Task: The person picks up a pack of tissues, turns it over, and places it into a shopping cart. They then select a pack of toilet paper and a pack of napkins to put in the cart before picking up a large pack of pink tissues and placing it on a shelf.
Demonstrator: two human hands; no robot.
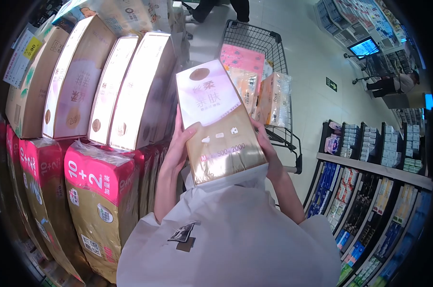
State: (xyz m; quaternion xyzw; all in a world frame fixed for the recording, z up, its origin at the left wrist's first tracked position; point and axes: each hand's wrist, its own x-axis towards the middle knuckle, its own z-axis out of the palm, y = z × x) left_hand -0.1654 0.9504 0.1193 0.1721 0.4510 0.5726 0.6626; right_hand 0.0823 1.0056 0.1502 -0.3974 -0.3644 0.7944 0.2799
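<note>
A white-and-gold tissue pack [219,126] is held close in front of my chest, its printed face tilted up toward me. My left hand [180,143] grips its left side, with the thumb lying on the front face. On the opposite side, my right hand [270,150] presses against the edge; its fingers are partly hidden behind the pack. Just beyond stands a wire shopping cart [254,32] with a pink pack [245,58] and an orange clear-wrapped pack [274,98] inside.
Similar white-and-gold packs [142,91] stand in a row at the left. Under them are pink-and-gold packs [99,201] marked 10+2. A shelf [374,170] of small boxed goods runs along the right. One person [391,85] is far right; another's legs [211,9] show beyond the cart.
</note>
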